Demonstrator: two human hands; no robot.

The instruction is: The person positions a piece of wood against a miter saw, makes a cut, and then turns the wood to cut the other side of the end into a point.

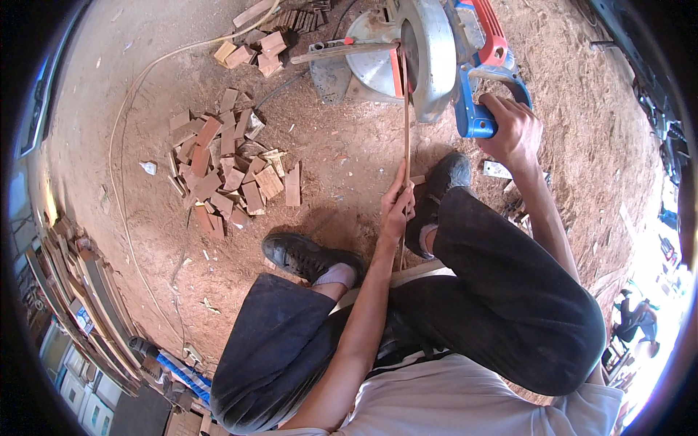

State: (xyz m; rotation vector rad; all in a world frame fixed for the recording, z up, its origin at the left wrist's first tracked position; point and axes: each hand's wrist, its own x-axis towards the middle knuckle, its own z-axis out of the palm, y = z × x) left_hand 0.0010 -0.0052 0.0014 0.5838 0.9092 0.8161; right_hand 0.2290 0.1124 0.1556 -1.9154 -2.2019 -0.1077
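A miter saw (434,65) with a rounded grey guard stands on the ground ahead of me. My right hand (515,132) is wrapped round its blue handle (474,118), to the right of the guard. A thin, narrow wooden strip (407,138) runs from the saw's base toward my lap, its far end beside the round blade (412,52). Between my shoes, my left hand (397,207) is closed on this strip. Whether the blade touches the strip I cannot tell. Another piece of wood (349,52) lies crosswise over the saw's round base.
Left of the saw lies a heap of short cut wood blocks (207,138), with more blocks (269,51) behind. A cable (134,87) curves along the dusty ground. Long boards (91,291) are stacked at the lower left. Another person (640,320) is at the far right.
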